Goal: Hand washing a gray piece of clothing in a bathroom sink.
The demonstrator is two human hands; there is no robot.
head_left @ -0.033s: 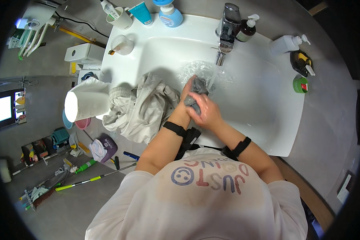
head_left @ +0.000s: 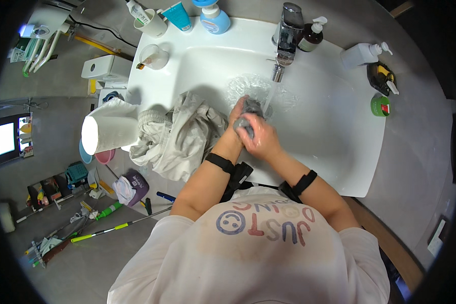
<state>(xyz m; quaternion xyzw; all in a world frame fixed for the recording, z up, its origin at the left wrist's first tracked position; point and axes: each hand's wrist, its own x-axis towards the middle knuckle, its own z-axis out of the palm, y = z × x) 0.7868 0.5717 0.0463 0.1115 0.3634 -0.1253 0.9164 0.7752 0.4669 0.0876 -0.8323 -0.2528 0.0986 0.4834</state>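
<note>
A small, wet grey cloth (head_left: pixel 252 106) is bunched up between my two hands over the near part of the white sink (head_left: pixel 334 126). My left hand (head_left: pixel 235 117) is closed around its left side, with most of its fingers hidden behind the cloth. From the right, my right hand (head_left: pixel 263 141) presses on the cloth with curled fingers. Water runs from the chrome faucet (head_left: pixel 287 43) just beyond my hands and ripples in the basin. Left of my left hand, a crumpled pale beige garment (head_left: pixel 187 139) with an elastic waistband drapes over the sink's edge.
A paper roll (head_left: pixel 110 129) stands beside the garment. Along the back rim are a clear cup (head_left: pixel 154 57), a blue tube (head_left: pixel 177 17), a blue pump bottle (head_left: pixel 215 21) and a dark pump bottle (head_left: pixel 310 35). A white pump bottle (head_left: pixel 362 54) and green tub (head_left: pixel 380 106) sit at right.
My right hand has shifted slightly over the grey cloth, its fingers curling further. The cloth stays between both hands. The garment has not moved.
</note>
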